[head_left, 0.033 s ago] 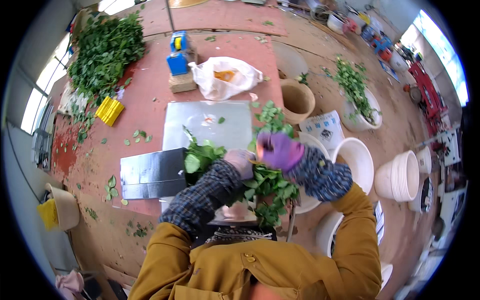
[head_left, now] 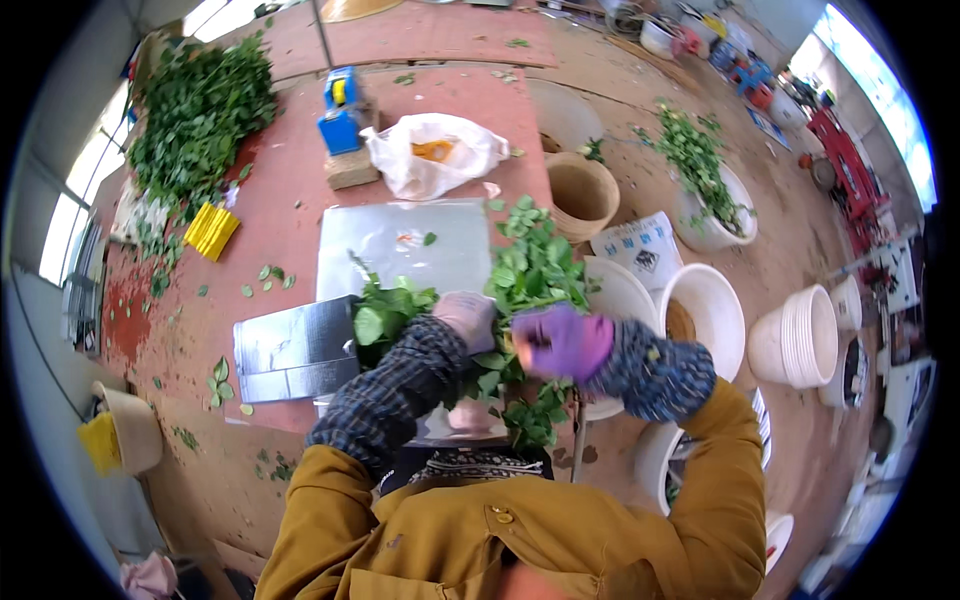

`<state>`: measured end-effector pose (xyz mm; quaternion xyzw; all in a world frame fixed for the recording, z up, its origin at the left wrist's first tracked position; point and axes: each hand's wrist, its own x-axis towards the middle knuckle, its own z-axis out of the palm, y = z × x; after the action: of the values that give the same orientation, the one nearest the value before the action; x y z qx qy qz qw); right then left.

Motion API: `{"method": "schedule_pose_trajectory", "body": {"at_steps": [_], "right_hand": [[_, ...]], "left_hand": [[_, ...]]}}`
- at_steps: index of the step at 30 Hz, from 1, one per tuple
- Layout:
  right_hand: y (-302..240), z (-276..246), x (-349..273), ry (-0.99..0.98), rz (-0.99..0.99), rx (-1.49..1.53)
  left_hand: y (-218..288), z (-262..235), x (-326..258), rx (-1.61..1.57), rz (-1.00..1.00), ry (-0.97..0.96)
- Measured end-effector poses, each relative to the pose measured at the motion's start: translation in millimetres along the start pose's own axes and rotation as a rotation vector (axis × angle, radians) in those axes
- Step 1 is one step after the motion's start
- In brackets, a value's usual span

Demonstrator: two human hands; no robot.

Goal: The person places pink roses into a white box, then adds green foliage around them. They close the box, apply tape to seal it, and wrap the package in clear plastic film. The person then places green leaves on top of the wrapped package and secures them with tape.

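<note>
My left hand (head_left: 467, 318), in a pale pinkish glove, is closed around the stems of a leafy green bunch (head_left: 535, 265) at the table's near right edge. My right hand (head_left: 560, 342), in a purple glove, is curled shut against the right side of these leaves. Something orange shows at its fingertips, too blurred to name. More green leaves (head_left: 385, 312) stick out from the open end of a dark, shiny box-like holder (head_left: 295, 348), just left of my left hand. Beyond my hands a grey sheet (head_left: 400, 245) lies on the red table.
A blue tape dispenser (head_left: 342, 125) on a block and a white plastic bag (head_left: 435, 150) stand farther back. A large leafy heap (head_left: 200, 120) and a yellow block (head_left: 211, 231) are on the left. White buckets (head_left: 705, 315) and a tan pot (head_left: 582, 195) line the right side.
My right hand has moved down and slightly right, showing more of the upper leaves. My left hand keeps its hold. The whole view has shifted a little.
</note>
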<state>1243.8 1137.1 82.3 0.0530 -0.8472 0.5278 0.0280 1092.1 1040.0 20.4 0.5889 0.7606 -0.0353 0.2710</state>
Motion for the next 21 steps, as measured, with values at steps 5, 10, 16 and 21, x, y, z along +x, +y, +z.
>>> {"method": "schedule_pose_trajectory", "body": {"at_steps": [5,10,16,21], "right_hand": [[-45,70,-194,-0.600,0.422,0.390],[-59,81,-259,-0.319,0.408,0.508],[-74,6,-213,0.495,0.129,-0.201],[-99,-19,-133,0.508,-0.174,-0.483]], "left_hand": [[1,-32,-31,0.119,-0.048,0.110],[-10,-42,-90,-0.461,0.321,0.277],[-2,-60,-157,-0.661,0.449,0.161],[-39,-35,-170,-0.557,0.411,0.246]]}}
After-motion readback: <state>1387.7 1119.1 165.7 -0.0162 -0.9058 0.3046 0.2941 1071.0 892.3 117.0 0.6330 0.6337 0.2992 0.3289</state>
